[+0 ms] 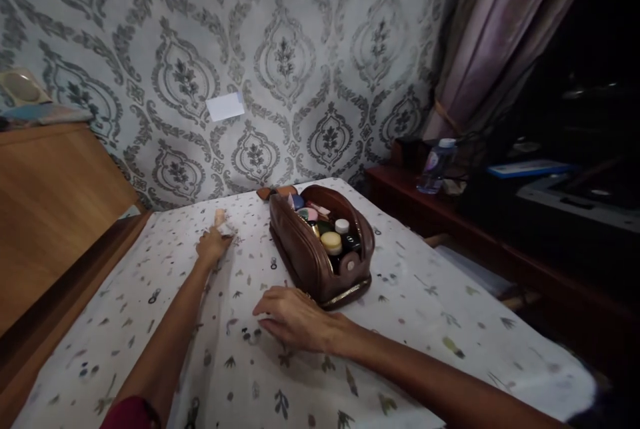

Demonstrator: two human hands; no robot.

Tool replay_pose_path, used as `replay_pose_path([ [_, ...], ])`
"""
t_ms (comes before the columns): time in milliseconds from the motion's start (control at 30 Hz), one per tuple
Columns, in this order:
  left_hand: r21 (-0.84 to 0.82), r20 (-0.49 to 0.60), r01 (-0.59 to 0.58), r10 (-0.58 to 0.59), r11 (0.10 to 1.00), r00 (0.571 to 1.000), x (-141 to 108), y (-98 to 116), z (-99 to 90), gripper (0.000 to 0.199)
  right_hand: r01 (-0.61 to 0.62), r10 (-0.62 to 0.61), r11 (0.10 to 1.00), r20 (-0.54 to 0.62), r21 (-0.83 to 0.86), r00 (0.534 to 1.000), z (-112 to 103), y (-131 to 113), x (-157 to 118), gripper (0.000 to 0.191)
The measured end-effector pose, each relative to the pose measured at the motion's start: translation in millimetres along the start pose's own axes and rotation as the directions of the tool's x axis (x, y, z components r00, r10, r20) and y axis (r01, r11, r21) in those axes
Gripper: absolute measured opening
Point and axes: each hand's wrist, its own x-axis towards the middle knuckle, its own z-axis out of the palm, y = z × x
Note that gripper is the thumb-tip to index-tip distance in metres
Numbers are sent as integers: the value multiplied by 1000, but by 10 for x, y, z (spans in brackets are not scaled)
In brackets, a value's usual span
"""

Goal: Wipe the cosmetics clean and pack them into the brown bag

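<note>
My left hand (pixel 212 246) reaches far across the patterned white cloth, its fingers closed round a small beige bottle (pixel 219 216) whose lower part the hand partly hides. My right hand (pixel 295 317) hovers or rests just in front of a brown leather toiletry bag (pixel 300 252); its thumb and fingers are apart with nothing between them. The bag stands unzipped and is packed with several cosmetics, among them a yellow-lidded jar (pixel 331 242), a white-capped bottle (pixel 342 225) and a black container (pixel 352 242).
Behind the bag lies a brown-orange item (pixel 277 192) near the wall. A wooden panel (pixel 60 202) borders the left side. To the right, a dark red table (pixel 395 182) carries a clear plastic bottle (pixel 437 167). A purple curtain (pixel 500 36) hangs above it.
</note>
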Motion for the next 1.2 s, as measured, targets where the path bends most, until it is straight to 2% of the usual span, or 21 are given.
replay_pose_path([
  [100, 9, 81, -150, 149, 989, 985, -41, -165, -105, 52, -57, 58, 998, -9, 36, 998, 90, 71, 11, 21],
  [167, -25, 162, -292, 292, 956, 943, -142, -344, -188, 49, -78, 82, 995, -61, 57, 995, 141, 110, 9, 25],
  [233, -91, 237, -411, 421, 907, 876, -318, -567, -248, 50, -79, 88, 995, -151, 67, 985, 191, 146, 12, 34],
  [333, -224, 277, -586, 627, 779, 728, -687, -913, -265, 52, -67, 86, 995, -265, 77, 960, 280, 190, 61, 45],
  [400, -296, 255, -657, 721, 693, 645, -944, -1093, -226, 55, -50, 72, 995, -251, 90, 965, 354, 195, 127, 48],
  [433, -316, 240, -667, 737, 675, 631, -1059, -1161, -195, 58, -41, 63, 994, -221, 103, 973, 394, 185, 163, 48],
  [533, -334, 159, -633, 704, 698, 692, -1331, -1276, -80, 64, -18, 39, 987, -132, 159, 991, 507, 112, 241, 37],
  [633, -349, -21, -607, 641, 714, 767, -1535, -1286, 8, 61, -2, 28, 982, -132, 190, 991, 582, 33, 238, 30],
  [733, -316, -133, -620, 614, 718, 778, -1742, -1217, 46, 64, -2, 29, 986, -163, 164, 986, 620, 15, 192, 38],
  [867, -147, -134, -664, 651, 733, 748, -2028, -1042, 123, 67, -26, 41, 997, -198, 79, 979, 674, 84, 155, 38],
  [1033, 24, -117, -601, 600, 799, 792, -2246, -854, 248, 47, 86, -65, 995, -292, 58, 954, 774, 221, 147, 34],
  [1133, 68, -116, -592, 595, 803, 795, -2265, -811, 197, 31, 146, -127, 989, -330, 33, 935, 826, 295, 172, 35],
  [1200, 54, -133, -547, 549, 835, 825, -2263, -776, 132, 29, 161, -136, 986, -369, 36, 920, 852, 330, 188, 38],
])
